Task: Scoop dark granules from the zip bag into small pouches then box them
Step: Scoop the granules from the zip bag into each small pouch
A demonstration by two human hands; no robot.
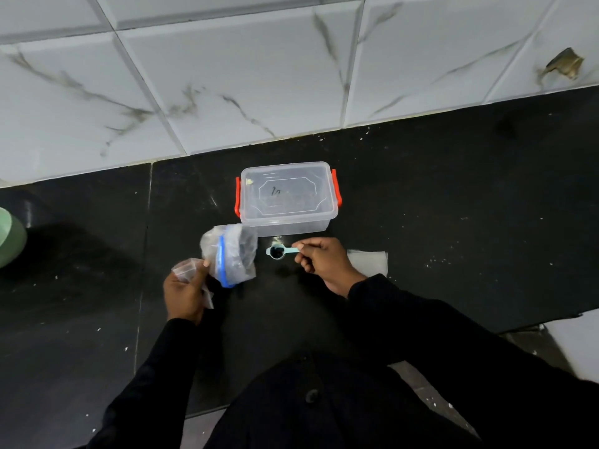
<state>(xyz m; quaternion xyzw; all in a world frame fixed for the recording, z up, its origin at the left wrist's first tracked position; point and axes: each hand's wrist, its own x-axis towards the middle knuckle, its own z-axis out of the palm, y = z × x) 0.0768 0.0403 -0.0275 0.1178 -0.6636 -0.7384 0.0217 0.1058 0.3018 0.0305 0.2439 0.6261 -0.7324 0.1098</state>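
The left hand [184, 293] pinches a small clear pouch [185, 269] between thumb and fingers, at 9 o'clock of the zip bag [233, 254], which slumps open on the tabletop [421, 205]. The right hand [321, 260] pinches the handle end of a pale blue scoop [278, 252], loaded with dark granules, at the bag's 3 o'clock. The pouch looks light, limp and slippery, so it is probably best held at its mouth edge. The lidded clear box [287, 199] sits at the scoop's 12 o'clock.

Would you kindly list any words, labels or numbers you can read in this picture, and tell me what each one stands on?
Dark handwritten mark on the lid of the clear box: a couple of strokes, too blurred to read.
Zip bag, blue scoop, small pouch: no text visible.
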